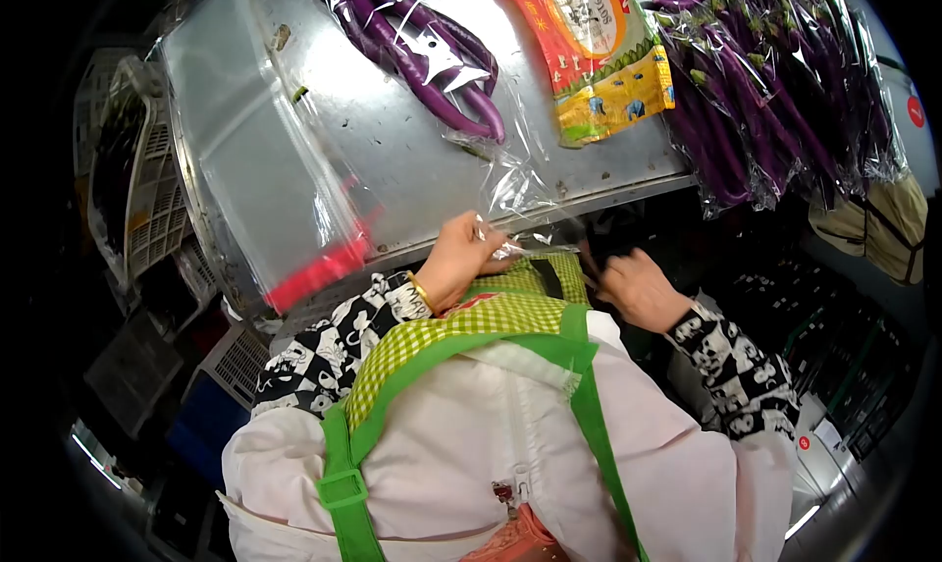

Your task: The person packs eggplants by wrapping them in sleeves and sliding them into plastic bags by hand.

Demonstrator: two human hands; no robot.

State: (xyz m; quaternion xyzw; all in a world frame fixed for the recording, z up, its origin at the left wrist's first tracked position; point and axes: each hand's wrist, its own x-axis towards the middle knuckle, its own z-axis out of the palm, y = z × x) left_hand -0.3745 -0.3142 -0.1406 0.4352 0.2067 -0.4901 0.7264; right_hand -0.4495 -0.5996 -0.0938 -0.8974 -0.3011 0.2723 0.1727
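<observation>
Long purple eggplants [427, 61] lie in a clear plastic bag on the metal table [373, 160]. The bag's loose end [520, 194] reaches over the table's near edge. My left hand [461, 260] is closed on that gathered end, in front of my green checked apron. To the right of it, my right hand [638, 287] has its fingers curled, just beyond the table edge. A thin dark strip seems to run by its fingertips, but what it holds, if anything, is blurred.
A stack of clear bags with a red edge [319, 272] lies at the left. A red and yellow printed bag [599, 61] and several bagged eggplants [765, 101] lie to the right. White crates [157, 194] stand left of the table, dark crates [824, 317] at the lower right.
</observation>
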